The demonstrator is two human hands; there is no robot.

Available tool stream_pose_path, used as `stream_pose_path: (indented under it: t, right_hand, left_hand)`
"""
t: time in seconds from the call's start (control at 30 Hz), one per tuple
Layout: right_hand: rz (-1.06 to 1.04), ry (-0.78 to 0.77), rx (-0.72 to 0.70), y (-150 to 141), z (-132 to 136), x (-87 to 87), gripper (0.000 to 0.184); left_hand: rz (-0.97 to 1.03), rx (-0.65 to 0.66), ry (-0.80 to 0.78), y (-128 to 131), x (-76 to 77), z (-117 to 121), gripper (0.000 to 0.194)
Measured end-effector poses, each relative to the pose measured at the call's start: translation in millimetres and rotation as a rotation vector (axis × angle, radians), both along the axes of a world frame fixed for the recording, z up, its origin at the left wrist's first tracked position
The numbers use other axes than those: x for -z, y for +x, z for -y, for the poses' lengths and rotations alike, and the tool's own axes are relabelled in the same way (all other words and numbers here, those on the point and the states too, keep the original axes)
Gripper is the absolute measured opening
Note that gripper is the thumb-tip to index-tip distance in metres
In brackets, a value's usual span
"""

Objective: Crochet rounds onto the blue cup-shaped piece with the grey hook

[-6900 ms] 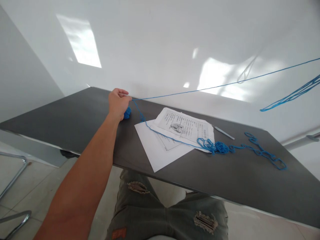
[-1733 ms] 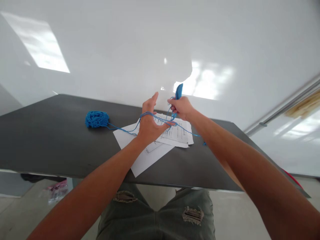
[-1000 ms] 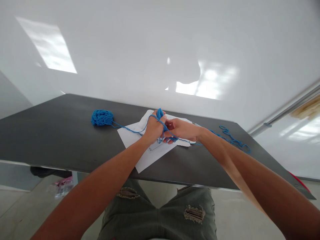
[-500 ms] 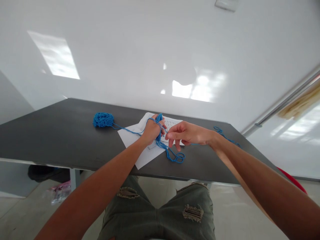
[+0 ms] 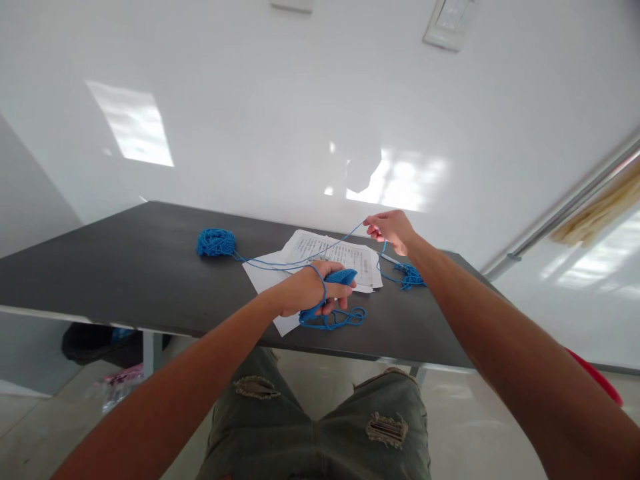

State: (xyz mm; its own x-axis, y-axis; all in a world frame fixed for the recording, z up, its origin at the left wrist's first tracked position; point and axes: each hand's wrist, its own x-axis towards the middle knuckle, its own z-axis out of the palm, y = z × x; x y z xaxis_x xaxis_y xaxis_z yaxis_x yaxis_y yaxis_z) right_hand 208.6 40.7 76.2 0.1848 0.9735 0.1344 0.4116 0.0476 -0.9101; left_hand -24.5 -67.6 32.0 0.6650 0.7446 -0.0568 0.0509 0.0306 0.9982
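My left hand [image 5: 305, 291] is over the printed papers, closed around a small blue knitted-looking piece [image 5: 344, 276]. A strand of yarn loops over the back of that hand. Raised to the far right, my right hand [image 5: 393, 230] pinches blue yarn [image 5: 345, 236] between thumb and finger. The strand runs slanting from these fingertips down to the left. A bundled blue yarn skein [image 5: 215, 242] lies on the left, with strands leading toward my left hand. Loose yarn loops [image 5: 347, 318] lie below my left hand.
Printed sheets [image 5: 320, 247] lie on the dark table [image 5: 125, 267], against a glossy white wall [image 5: 240, 120]. A blue yarn tangle [image 5: 411, 275] rests at the right, near a thin pale stick [image 5: 389, 258]. The table's front edge is just above my knees.
My right hand has moved up and away to the right, drawing the yarn out into a long strand. My left hand has turned and come nearer with the blue piece.
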Motion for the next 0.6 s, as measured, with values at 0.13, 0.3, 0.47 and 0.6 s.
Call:
stream_pose_path:
  t: [0.13, 0.3, 0.47, 0.6]
  right_hand:
    - [0.024, 0.145, 0.107, -2.4, 7.2, 13.5, 0.049]
    - [-0.328, 0.041, -0.318, -35.7, 58.3, 10.7, 0.080]
    - [-0.524, -0.122, -0.677, -72.3, 102.5, 11.5, 0.097]
    - [-0.557, -0.207, -0.650, -83.4, 110.1, 13.8, 0.080]
  left_hand:
    - [0.095, -0.179, 0.110, 1.5, -11.8, 7.9, 0.015]
    - [0.225, -0.475, 0.236, 9.1, -23.1, -1.8, 0.010]
    - [-0.141, -0.751, 0.751, 23.1, -23.5, -13.1, 0.010]
    - [-0.347, -0.703, 0.839, 30.8, -21.5, -12.6, 0.019]
